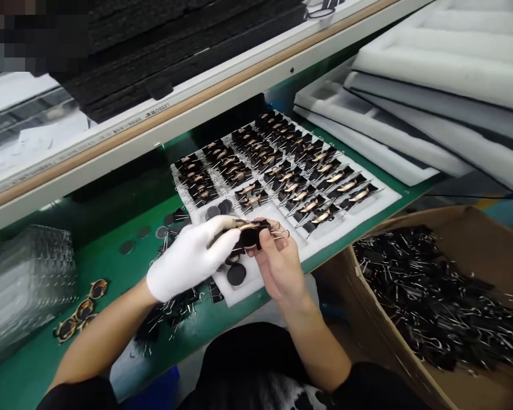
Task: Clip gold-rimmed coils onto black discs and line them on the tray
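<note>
My left hand [196,250], in a white glove, is closed around one end of a pale-edged eyeglass frame [241,228] with a black disc against it. My bare right hand [280,259] pinches a black binder clip [263,225] at the frame's other end; its silver wire handles point right. Both hands are over the near part of a white foam tray [256,285]. Rows of clipped eyeglass frames [301,195] fill the tray's far part. A loose black disc [236,274] lies below my hands. Loose binder clips [183,307] are heaped beneath my left wrist.
A cardboard box [393,319] of binder clips stands at right. White foam trays [444,74] are stacked at upper right. Several eyeglass frames [84,310] and a stack of clear plastic trays [29,285] rest on the green table [123,279] at left. A shelf edge [188,102] crosses behind.
</note>
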A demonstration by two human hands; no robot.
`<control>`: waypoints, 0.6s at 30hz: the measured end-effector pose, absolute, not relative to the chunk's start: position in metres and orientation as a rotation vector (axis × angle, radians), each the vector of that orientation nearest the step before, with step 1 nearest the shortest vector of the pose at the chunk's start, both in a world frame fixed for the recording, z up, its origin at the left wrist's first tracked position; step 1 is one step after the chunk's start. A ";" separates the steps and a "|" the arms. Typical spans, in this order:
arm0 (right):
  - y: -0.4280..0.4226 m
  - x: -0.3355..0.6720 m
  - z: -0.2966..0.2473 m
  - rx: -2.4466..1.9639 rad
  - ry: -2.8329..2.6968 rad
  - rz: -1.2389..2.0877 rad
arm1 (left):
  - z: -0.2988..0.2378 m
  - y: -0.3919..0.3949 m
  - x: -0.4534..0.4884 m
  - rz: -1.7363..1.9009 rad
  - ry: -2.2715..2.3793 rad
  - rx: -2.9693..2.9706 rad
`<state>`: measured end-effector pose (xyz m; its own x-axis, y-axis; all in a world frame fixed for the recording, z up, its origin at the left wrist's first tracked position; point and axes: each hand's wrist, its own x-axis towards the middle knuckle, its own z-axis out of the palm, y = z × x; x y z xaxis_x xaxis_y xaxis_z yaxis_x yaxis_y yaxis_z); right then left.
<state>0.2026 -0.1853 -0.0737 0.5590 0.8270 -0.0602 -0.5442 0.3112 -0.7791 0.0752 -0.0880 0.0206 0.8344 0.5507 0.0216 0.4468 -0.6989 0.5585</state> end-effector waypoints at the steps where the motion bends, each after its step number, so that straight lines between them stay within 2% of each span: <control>1: -0.187 0.209 -0.076 -0.884 -0.376 0.892 | 0.020 -0.085 0.083 0.204 0.721 2.422; 7: -0.204 0.234 -0.085 -1.018 -0.469 0.745 | 0.013 -0.083 0.112 0.121 0.668 2.385; 13: -0.212 0.240 -0.091 -1.106 -0.507 0.641 | 0.012 -0.085 0.122 0.042 0.488 2.658; 18: -0.220 0.235 -0.103 -1.303 -0.562 0.064 | -0.008 -0.074 0.137 0.102 0.777 3.078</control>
<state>0.2354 -0.2199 -0.1028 0.8654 0.3527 0.3559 0.2641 0.2824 -0.9222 0.1375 -0.0739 -0.0077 0.8784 0.4727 0.0706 0.4749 -0.8799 -0.0178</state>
